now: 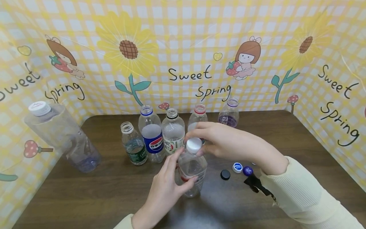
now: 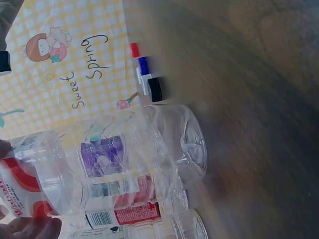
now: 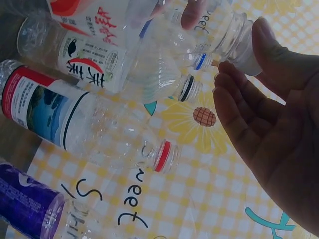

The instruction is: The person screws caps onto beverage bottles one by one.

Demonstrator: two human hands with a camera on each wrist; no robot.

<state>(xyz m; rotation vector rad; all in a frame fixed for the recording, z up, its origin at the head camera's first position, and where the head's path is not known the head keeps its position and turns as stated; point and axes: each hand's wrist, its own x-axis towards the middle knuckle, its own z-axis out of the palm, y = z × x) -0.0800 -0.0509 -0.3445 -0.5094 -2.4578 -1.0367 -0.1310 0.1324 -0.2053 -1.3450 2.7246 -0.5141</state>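
Observation:
A clear plastic bottle (image 1: 192, 167) with a red-and-white label stands upright at the front middle of the table. My left hand (image 1: 164, 187) grips its body, thumb on the near side and fingers on the left. A white cap (image 1: 193, 145) sits on the bottle's neck. My right hand (image 1: 226, 141) reaches across from the right, thumb and fingertips around that cap. In the right wrist view the thumb lies against the white cap (image 3: 248, 62), with the other fingers curled on the opposite side. The bottle's lower part (image 2: 174, 144) shows in the left wrist view.
Behind stand uncapped bottles: a green-labelled one (image 1: 134, 149), a Pepsi bottle (image 1: 151, 136), a black-ringed one (image 1: 172, 128), a red-ringed one (image 3: 114, 134) and a purple-labelled one (image 1: 228, 117). A large capped bottle (image 1: 74, 143) stands left. Loose caps, black (image 1: 225, 174), white-blue (image 1: 237, 167) and purple (image 1: 247, 171), lie right.

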